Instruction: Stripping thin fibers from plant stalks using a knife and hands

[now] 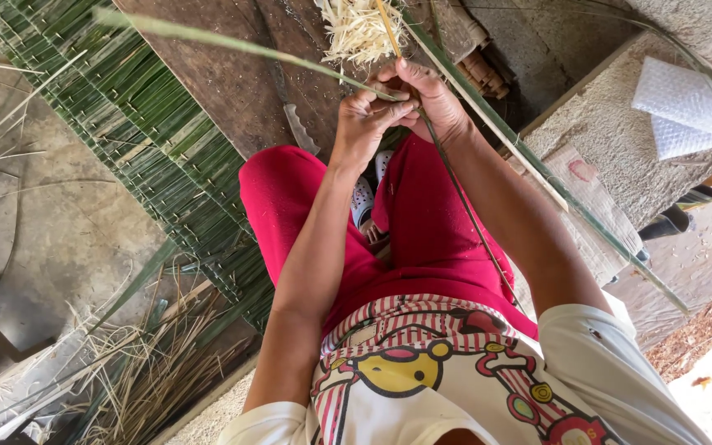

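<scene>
Both hands, left hand (364, 124) and right hand (426, 95), pinch one long green palm leaf strip (232, 43) together; a wide woven green leaf mat (150, 156) lies finished beside, loose dry strands (150, 371) unused.

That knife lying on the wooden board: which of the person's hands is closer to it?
The left hand. It sits just right of the knife in the picture, pinching a green leaf strip. The right hand is farther off, beyond the left.
</scene>
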